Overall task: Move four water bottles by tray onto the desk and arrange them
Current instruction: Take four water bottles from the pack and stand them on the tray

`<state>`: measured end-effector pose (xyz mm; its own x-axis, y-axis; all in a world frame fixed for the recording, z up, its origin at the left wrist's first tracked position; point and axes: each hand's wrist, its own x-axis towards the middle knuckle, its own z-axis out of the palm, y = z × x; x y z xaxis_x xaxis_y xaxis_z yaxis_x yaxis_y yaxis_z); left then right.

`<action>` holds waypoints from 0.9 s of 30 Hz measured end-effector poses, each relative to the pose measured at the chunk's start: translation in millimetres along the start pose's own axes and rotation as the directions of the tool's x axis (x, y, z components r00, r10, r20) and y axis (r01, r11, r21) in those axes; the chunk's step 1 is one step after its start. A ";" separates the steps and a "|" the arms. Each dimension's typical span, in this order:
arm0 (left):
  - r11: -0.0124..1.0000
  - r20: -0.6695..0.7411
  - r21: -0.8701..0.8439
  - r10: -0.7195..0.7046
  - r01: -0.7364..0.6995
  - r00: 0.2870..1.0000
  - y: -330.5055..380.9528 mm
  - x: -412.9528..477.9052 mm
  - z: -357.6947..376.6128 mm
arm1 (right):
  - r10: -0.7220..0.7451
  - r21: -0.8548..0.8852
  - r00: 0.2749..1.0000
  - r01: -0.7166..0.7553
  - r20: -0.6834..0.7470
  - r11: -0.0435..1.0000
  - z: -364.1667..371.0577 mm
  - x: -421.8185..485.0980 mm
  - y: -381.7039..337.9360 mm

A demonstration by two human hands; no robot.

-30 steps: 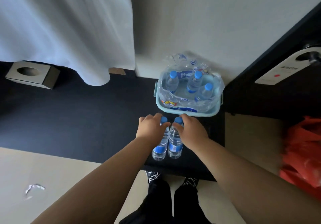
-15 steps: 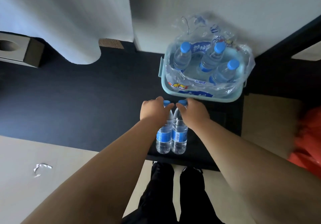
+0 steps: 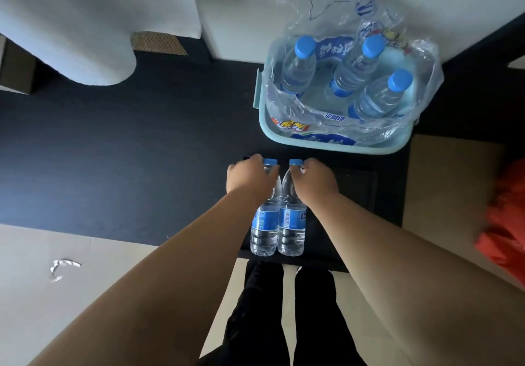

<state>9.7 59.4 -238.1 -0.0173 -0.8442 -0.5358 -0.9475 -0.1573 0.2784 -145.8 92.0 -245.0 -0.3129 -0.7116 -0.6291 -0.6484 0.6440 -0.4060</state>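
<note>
The two clear plastic water bottles (image 3: 277, 223) under the hands have bright blue caps and blue labels; the right-hand one's label carries a white barcode panel. The matte black desk top (image 3: 127, 152) is plain and unpatterned. The pale mint-green plastic tray (image 3: 335, 146) holds three clear bottles (image 3: 352, 73) with the same blue caps, wrapped in transparent plastic film (image 3: 321, 127) printed with blue bands, white lettering and an orange-and-yellow patch. The wall (image 3: 255, 4) is off-white, the crumpled bag (image 3: 508, 220) at the right edge orange-red, the trousers (image 3: 284, 323) black.
</note>
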 end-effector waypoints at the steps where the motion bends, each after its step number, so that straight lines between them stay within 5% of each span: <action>1: 1.000 0.006 -0.007 0.002 -0.002 1.000 -2.4 -0.8 0.8 | -0.003 -0.003 1.000 0.003 -0.002 1.000 0.9 -1.7 2.7; 15: 0.994 -0.002 -0.088 0.066 -0.066 0.998 -0.6 -46.8 -44.6 | -0.207 -0.092 0.978 0.205 -0.010 0.974 -47.9 -46.6 -1.0; 27: 0.957 -0.307 -0.147 0.197 -0.251 0.931 63.8 -59.4 -170.0 | -0.408 -0.075 0.890 0.401 -0.205 0.913 -169.8 -77.7 -59.7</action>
<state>4.5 12.4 -53.0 -0.1045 -0.9744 -0.1992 -0.8554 -0.0141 0.5177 -200.7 61.2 -59.3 -0.1564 -0.9533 -0.2583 -0.7697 0.2815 -0.5730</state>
